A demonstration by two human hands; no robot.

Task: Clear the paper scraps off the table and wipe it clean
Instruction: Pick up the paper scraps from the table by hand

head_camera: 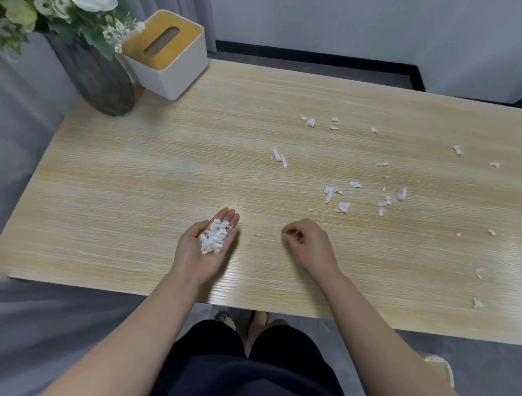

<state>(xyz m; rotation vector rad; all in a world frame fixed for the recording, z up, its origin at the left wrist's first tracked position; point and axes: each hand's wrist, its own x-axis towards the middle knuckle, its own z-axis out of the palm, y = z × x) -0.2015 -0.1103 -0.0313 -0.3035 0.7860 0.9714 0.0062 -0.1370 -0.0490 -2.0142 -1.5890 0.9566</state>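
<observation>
Left hand (206, 246): palm up over the near middle of the tabletop (134, 186), fingers straight and relaxed, carrying a heap of white paper scraps (214, 236) on the palm and finger bases.

Right hand (307, 244): knuckles up, just right of the left hand, fingers curled with thumb and forefinger tips together. Something tiny may sit in the pinch; too small to tell. One small fleck (257, 235) lies on the tabletop between the two hands.

Loose scraps (341, 198): scattered over the right half of the tabletop, well apart from the hands, some near the right edge.

Far left corner: tissue box (168, 54), white with yellow slotted top, just beside a dark vase (102, 79) of white flowers.
</observation>
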